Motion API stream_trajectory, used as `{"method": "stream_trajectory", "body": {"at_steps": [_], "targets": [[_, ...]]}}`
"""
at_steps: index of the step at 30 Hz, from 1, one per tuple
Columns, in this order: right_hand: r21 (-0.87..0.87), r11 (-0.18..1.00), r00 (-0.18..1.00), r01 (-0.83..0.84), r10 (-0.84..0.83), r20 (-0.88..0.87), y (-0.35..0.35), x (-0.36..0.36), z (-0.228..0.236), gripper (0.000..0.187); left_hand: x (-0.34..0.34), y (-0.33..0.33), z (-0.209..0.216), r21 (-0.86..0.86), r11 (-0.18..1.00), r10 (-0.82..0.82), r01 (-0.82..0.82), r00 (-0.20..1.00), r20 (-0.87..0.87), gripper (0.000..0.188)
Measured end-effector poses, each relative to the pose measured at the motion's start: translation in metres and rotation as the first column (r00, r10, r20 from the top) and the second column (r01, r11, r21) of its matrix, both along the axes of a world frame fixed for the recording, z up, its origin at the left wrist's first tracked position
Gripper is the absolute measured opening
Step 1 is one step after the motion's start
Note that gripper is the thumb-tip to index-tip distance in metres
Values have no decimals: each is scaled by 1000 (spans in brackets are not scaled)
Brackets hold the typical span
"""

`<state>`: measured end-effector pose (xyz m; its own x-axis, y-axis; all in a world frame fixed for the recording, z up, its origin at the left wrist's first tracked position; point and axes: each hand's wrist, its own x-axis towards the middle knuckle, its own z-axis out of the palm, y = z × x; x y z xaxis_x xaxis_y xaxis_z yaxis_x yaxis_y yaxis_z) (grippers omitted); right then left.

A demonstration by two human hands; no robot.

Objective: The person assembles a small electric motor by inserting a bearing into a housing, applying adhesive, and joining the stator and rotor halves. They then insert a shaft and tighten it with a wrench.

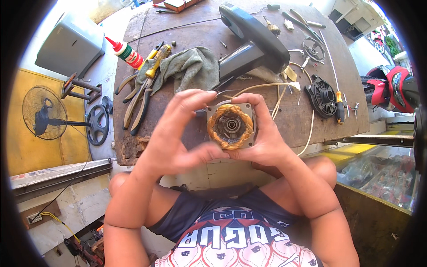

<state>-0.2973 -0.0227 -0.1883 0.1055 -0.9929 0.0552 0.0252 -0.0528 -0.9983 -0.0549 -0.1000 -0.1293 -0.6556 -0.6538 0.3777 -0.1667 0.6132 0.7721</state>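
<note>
An electric fan motor point(231, 126) is held up before me over the near edge of the table. Its ring of amber, laced windings faces me, with a round bearing seat at the centre and a square metal frame around it. My right hand point(269, 135) grips the motor from the right, fingers along the top and thumb underneath. On the other side my left hand point(175, 138) curves with its fingers and thumb spread apart, slightly blurred. A gap shows between its palm and the motor; its fingertips are close to the frame, and whether they touch is unclear.
On the wooden table point(169, 104) lie a grey rag point(191, 69), pliers point(141, 104), a red-capped bottle point(126, 54), a dark fan stand piece point(255, 44), a black round motor cover point(322, 95) and a screwdriver point(340, 109). Cream wires point(278, 100) trail behind the motor. A fan point(49, 116) stands left.
</note>
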Motion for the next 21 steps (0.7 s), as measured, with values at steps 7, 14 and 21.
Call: {"method": "stream_trajectory", "body": {"at_steps": [7, 14, 21], "targets": [[-326, 943, 956, -64, -36, -292, -8, 2, -4, 117, -12, 12, -7, -131, 991, 61, -31, 971, 230, 108], [-347, 932, 939, -104, -22, -343, -3, -5, -3, 134, -2, 12, -10, -52, 998, 39, -28, 975, 219, 90], [-258, 961, 981, -98, 49, -189, -5, -12, 2, 133, 11, 9, -26, -82, 996, 46, -26, 969, 245, 88]]}}
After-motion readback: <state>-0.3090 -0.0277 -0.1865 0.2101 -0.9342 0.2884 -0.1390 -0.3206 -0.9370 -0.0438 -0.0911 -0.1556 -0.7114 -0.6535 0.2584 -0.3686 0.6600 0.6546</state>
